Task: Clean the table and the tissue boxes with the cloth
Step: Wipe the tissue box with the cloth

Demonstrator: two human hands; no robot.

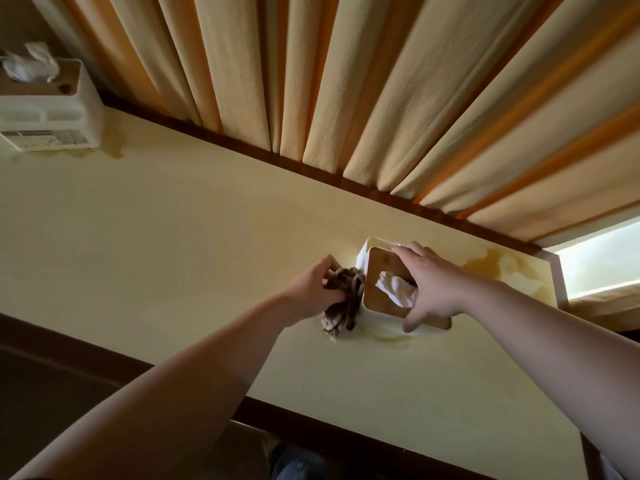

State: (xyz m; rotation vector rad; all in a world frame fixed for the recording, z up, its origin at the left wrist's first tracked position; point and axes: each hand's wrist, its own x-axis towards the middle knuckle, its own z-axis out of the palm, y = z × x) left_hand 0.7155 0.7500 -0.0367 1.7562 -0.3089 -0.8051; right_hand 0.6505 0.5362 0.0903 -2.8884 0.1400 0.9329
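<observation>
While left grip [313, 289] bunches crumpled cloth [343, 303] | right grip [433, 285] clasps wood-lidded tissue box [384, 275]

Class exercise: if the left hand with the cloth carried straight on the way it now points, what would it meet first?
Most likely the white side of the near tissue box. The left hand points that way, and its cloth already seems to touch that side.

Left arm: bare, reaching forward from lower left.
Left hand [317, 289]: fingers curled, gripping a bunched cloth [341, 306].
Right arm: bare, reaching in from the right.
Right hand [431, 284]: fingers spread over a tissue box [384, 289], thumb down its near side.
</observation>
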